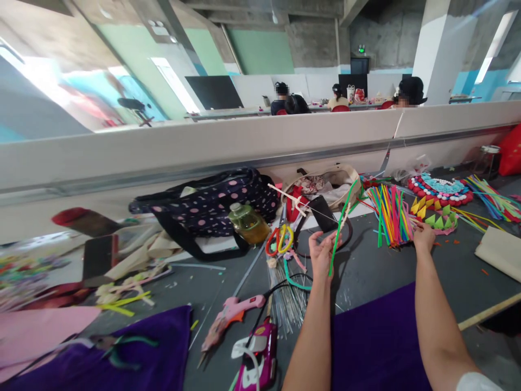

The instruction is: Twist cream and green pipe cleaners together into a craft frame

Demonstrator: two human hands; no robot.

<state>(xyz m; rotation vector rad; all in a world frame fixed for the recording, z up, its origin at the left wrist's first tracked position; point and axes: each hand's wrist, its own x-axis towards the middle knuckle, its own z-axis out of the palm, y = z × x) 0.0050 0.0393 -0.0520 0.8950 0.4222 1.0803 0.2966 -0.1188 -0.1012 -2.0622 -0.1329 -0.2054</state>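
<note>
Head view, centre of frame: the left hand [321, 254] pinches a thin green plastic stick [341, 225] upright for inspection; the right hand [423, 238] grips one from the multicoloured stick bundle [391, 214].

1. Both bare forearms are reaching forward from the lower edge of the view.
2. Left hand [321, 252] is lifting upright, its fingers [325, 243] pinching together at the tips.
3. Right hand [423, 237] is stretching farther forward, palm down, fingers curling.
</note>
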